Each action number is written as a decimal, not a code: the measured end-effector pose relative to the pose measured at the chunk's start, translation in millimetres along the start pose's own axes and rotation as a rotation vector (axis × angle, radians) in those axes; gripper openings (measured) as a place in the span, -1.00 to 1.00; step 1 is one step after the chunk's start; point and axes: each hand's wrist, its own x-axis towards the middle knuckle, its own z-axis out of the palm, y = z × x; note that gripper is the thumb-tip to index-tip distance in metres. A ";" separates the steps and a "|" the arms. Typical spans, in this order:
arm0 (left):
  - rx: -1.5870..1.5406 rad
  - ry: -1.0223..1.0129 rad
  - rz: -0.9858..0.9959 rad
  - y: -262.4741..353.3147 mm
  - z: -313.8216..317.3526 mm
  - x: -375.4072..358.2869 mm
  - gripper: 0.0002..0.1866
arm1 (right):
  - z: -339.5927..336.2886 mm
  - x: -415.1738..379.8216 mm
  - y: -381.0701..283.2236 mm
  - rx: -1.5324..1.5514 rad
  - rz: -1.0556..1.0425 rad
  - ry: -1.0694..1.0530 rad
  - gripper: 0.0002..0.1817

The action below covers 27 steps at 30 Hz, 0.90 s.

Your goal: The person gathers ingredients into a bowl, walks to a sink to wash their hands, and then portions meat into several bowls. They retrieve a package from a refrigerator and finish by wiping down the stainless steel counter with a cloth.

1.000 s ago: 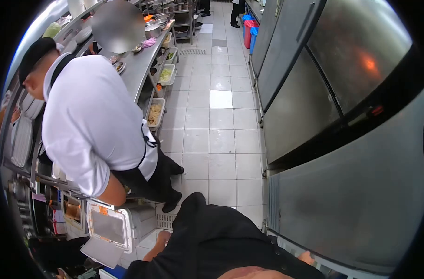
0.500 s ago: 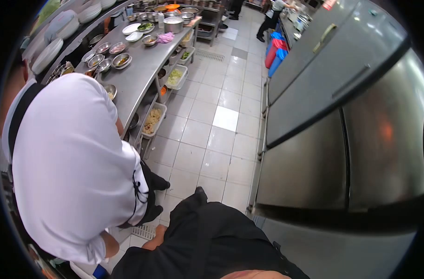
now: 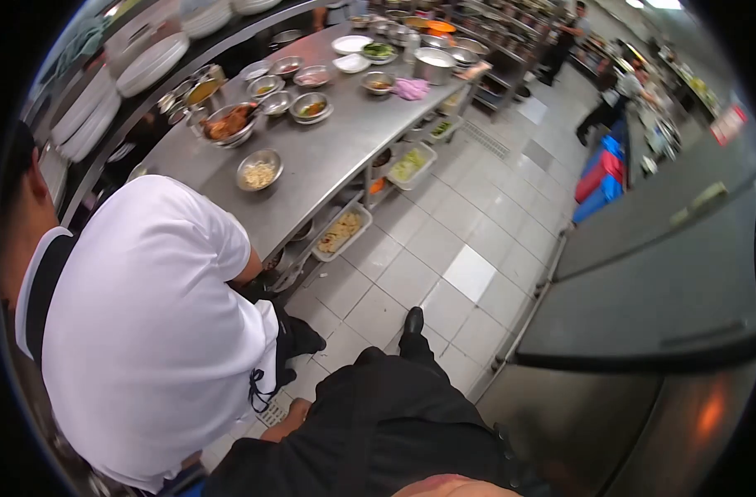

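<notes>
My left hand (image 3: 292,419) hangs low beside my black apron, close to the co-worker's white shirt (image 3: 154,331); its fingers are not distinct and nothing can be made out in it. At the bottom edge, bare skin of my right hand or forearm (image 3: 452,487) lies across my dark clothing (image 3: 378,422), with the fingers hidden. Ahead on the left, a steel counter (image 3: 316,166) carries a metal bowl of pale shreds (image 3: 259,171), a bowl of reddish-brown food (image 3: 228,124) and several smaller bowls. Neither of my hands touches the counter.
The co-worker bends at the counter on my left. Food tubs (image 3: 342,234) stick out from the shelf below. A tiled aisle (image 3: 427,240) runs forward. Steel refrigerators (image 3: 643,306) line the right, with blue and red bins (image 3: 601,178) beyond. Other people stand farther off.
My view has swung left and I have moved forward, so more of the counter shows. My shoe now shows stepping ahead on the tiles. The co-worker remains bent on my left.
</notes>
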 end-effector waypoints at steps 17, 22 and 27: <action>-0.931 0.866 0.645 497.3 -300.0 -31.8 -0.56 | 238.1 188.6 -642.1 -0.086 -0.477 -0.685 -0.65; -1.192 0.820 0.745 572.1 -444.2 -1.2 -0.55 | 288.7 174.6 -693.9 -0.145 -0.526 -0.719 -0.66; -1.513 0.982 0.717 590.2 -561.7 43.7 -0.59 | 308.7 281.3 -635.6 -0.712 -0.916 -0.798 -0.73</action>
